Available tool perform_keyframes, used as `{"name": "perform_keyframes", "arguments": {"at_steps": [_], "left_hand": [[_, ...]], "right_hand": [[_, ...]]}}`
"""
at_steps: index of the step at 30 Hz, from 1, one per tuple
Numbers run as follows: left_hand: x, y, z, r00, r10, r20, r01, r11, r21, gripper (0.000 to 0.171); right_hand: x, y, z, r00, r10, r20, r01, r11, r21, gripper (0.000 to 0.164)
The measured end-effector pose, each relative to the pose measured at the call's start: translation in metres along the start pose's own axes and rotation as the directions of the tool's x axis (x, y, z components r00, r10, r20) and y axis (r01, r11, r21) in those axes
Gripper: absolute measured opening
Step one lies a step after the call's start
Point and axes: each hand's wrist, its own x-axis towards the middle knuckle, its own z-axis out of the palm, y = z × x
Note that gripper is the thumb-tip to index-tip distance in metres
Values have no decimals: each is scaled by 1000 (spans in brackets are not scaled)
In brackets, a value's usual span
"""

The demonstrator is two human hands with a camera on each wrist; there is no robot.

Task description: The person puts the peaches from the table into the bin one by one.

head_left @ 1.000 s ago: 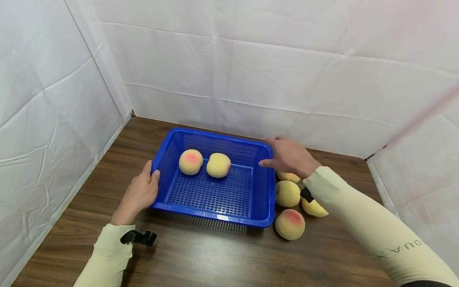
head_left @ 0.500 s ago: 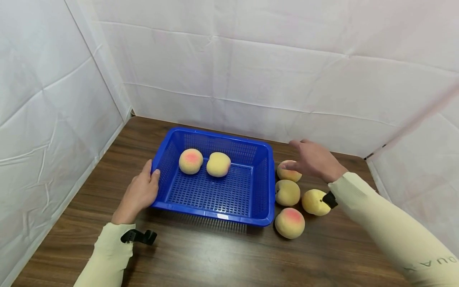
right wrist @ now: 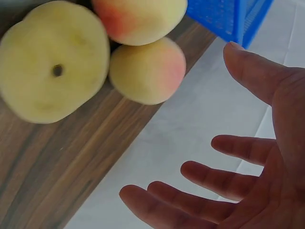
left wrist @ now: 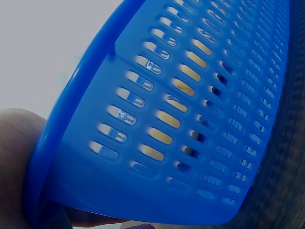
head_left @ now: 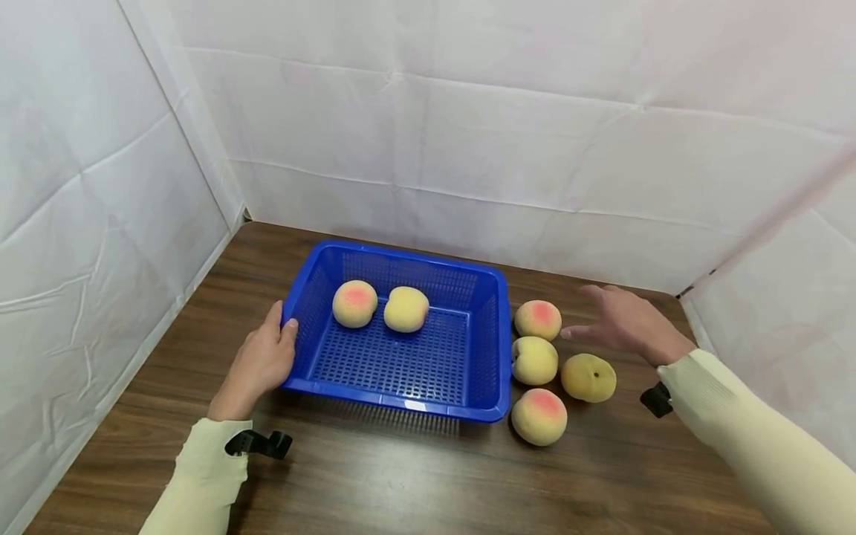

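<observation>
A blue plastic basket (head_left: 394, 402) with slotted walls stands on the table. My left hand (head_left: 264, 358) grips its left rim, thumb on the inner side; the left wrist view shows the basket's outer wall (left wrist: 119, 181) close up. Inside lie two peaches, one with a red blush (head_left: 354, 304) and one mostly yellow (head_left: 406, 309). To the right of the basket, my right hand (head_left: 625, 323) is held in the air with spread fingers and holds nothing. Several peaches sit between it and the basket, the nearest being a blushed peach (head_left: 538, 320) and a yellow peach (head_left: 588, 377).
A further yellow peach (head_left: 535, 361) and a blushed peach (head_left: 539, 417) lie close along the basket's right wall. The brown wooden table (head_left: 401, 483) is bounded by white cloth walls (head_left: 468, 134) at the back and both sides.
My right hand has moved from the basket's right rim, which it was touching, rightward past the loose peaches, uncovering them. The left hand, basket and peaches have stayed in place.
</observation>
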Motion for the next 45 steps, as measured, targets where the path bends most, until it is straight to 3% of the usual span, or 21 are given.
{"name": "perform_keyframes", "arguments": {"at_steps": [14, 28, 45], "left_hand": [[2, -4, 3, 1000, -2, 5, 2, 1000, 9, 59], [-1, -3, 1, 1000, -23, 0, 23, 999, 24, 59], [0, -1, 2, 1000, 4, -8, -4, 1000, 27, 60]], "right_hand": [[-23, 30, 8, 999, 51, 11, -51, 998, -23, 98], [-32, 29, 29, 994, 76, 83, -81, 995, 53, 102], [-30, 27, 71, 992, 4, 127, -13, 998, 68, 76]]}}
